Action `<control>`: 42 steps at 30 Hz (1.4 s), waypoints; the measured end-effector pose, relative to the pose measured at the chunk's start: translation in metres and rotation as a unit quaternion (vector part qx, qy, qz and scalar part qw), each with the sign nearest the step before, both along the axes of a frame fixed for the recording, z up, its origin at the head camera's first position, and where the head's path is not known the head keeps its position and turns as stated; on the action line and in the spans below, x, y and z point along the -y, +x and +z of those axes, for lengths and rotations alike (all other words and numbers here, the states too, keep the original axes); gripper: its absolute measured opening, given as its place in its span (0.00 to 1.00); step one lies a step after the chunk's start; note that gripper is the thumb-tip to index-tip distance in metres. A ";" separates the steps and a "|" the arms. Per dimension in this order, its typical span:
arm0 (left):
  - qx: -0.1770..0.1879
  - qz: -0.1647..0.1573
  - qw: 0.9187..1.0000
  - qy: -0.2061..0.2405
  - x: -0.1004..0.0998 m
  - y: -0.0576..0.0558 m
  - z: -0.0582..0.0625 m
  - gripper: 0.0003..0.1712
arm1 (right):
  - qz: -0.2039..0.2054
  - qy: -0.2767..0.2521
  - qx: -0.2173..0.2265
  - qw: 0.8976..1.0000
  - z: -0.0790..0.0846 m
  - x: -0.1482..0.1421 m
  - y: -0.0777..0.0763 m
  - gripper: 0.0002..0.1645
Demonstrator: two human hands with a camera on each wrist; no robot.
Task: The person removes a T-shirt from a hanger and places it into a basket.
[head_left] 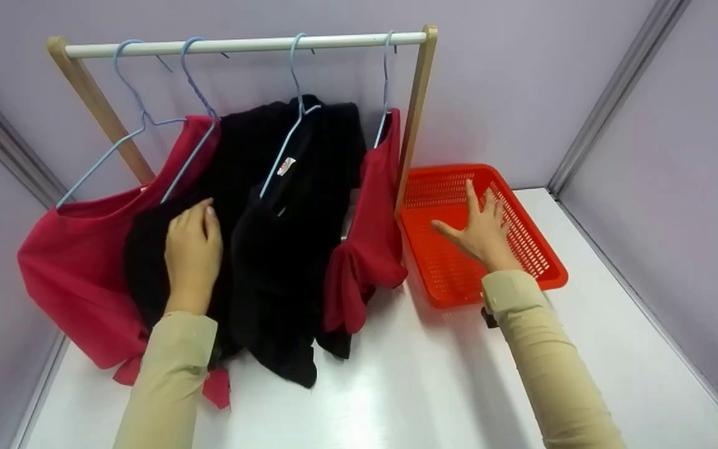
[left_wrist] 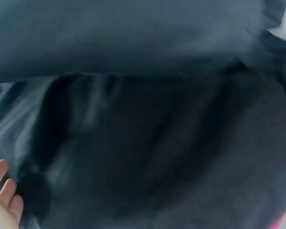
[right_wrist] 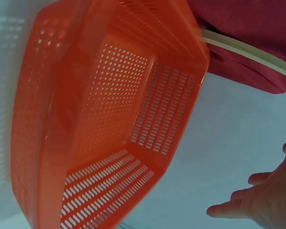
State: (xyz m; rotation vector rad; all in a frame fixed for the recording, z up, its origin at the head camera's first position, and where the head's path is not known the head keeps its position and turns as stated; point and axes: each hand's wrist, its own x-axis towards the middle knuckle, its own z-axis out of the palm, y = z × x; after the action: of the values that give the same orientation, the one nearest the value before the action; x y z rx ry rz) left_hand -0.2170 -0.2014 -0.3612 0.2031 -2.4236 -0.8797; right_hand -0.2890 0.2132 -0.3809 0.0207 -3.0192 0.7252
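In the head view my left hand (head_left: 194,259) is in front of a black garment (head_left: 147,243) on the rack's left side, fingers loosely bent. Its fingers (left_wrist: 6,193) show at the lower left of the left wrist view, beside dark cloth, gripping nothing that I can see. With fingers spread, my right hand (head_left: 482,234) is held over the red plastic basket (head_left: 549,274) and holds nothing. Another black garment (head_left: 290,262) with a white label hangs mid-rack. Red garments hang at the left (head_left: 78,268) and right (head_left: 381,218).
Light blue hangers (head_left: 300,75) hook over the white rail (head_left: 240,45) of a rack with wooden posts (head_left: 418,106). The basket stands right of the rack on a white table (head_left: 390,386). Pale walls (head_left: 521,81) enclose the back and sides.
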 end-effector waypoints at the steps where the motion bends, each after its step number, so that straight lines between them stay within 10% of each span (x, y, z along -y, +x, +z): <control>1: -0.009 0.008 1.000 0.029 -0.002 0.000 0.004 0.21 | 0.004 -0.010 -0.007 1.000 0.001 0.000 -0.001 0.61; 6: -0.044 0.031 0.986 0.159 -0.022 0.001 0.025 0.17 | 0.025 -0.071 -0.028 0.997 0.008 0.005 -0.006 0.55; 11: -0.156 0.038 0.955 0.251 -0.054 0.008 0.051 0.12 | 0.025 -0.120 -0.048 0.991 0.024 0.017 -0.014 0.43; 15: -0.274 0.022 0.938 0.213 -0.082 0.015 0.063 0.11 | 0.016 -0.163 -0.068 0.984 0.038 0.030 -0.022 0.34; 19: -0.315 -0.032 0.939 0.133 -0.111 0.023 0.061 0.11 | 0.005 -0.197 -0.081 0.977 0.047 0.042 -0.031 0.31; 26: -0.099 -0.149 0.973 0.142 -0.149 0.029 0.051 0.17 | 0.011 -0.246 -0.083 0.966 0.060 0.065 -0.044 0.29; 31: 0.044 -0.191 0.961 0.196 -0.164 0.027 0.047 0.31 | 0.012 -0.277 -0.073 0.958 0.063 0.076 -0.052 0.30; 42: 0.115 -0.205 0.940 0.247 -0.179 0.022 0.043 0.31 | 0.014 -0.386 -0.035 0.922 0.062 0.077 -0.058 0.30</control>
State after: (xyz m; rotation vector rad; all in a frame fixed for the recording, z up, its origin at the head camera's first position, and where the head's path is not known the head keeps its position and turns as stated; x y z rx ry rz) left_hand -0.1946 -0.0222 -0.3184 -0.0256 -2.4488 -1.7398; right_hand -0.3470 0.1365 -0.3193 0.0644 -2.4518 1.7979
